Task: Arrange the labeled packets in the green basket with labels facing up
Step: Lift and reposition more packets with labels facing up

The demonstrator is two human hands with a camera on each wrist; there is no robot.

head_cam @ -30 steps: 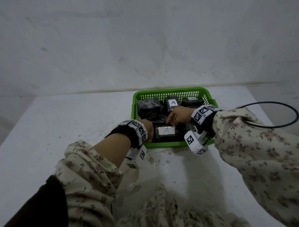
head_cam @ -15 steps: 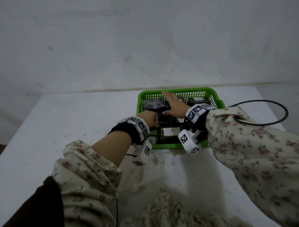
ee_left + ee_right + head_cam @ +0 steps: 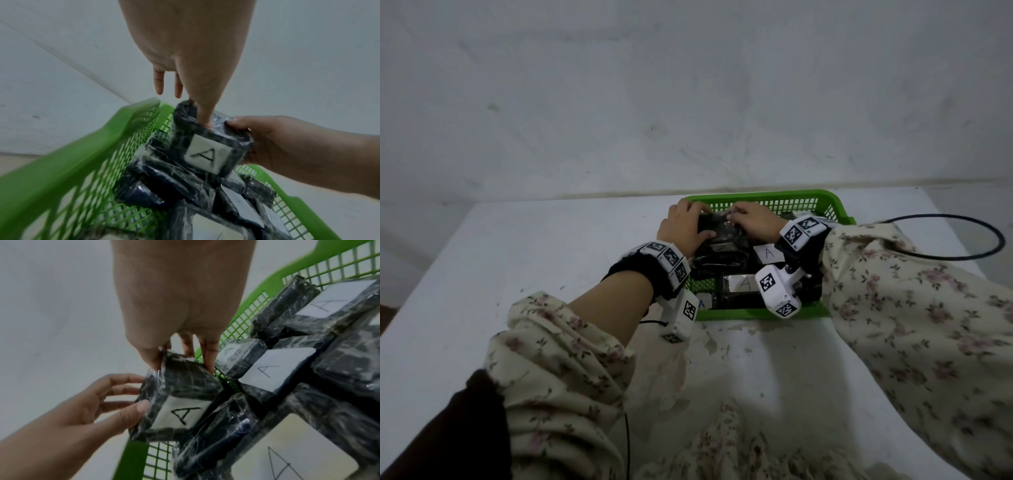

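Note:
A green basket [image 3: 756,313] stands on the white table and holds several dark plastic-wrapped packets. Both hands hold one packet [image 3: 717,228] raised over the basket's back left corner. My left hand [image 3: 688,224] grips its left end and my right hand [image 3: 748,216] grips its right end. From the head view its top looks dark and bare. Its white "A" label [image 3: 206,154] shows on the underside in both wrist views [image 3: 180,416]. Two packets nearer me lie with "A" labels up [image 3: 768,254] [image 3: 744,284].
A black cable loop [image 3: 962,255] lies on the table to the right of the basket. The white table [image 3: 517,260] stretches left and toward me, with chipped paint near the basket's front. A grey wall rises just behind the basket.
Both hands moved from the basket's front to its back left corner. They took hold of a dark packet there and raised it, with its label on the underside.

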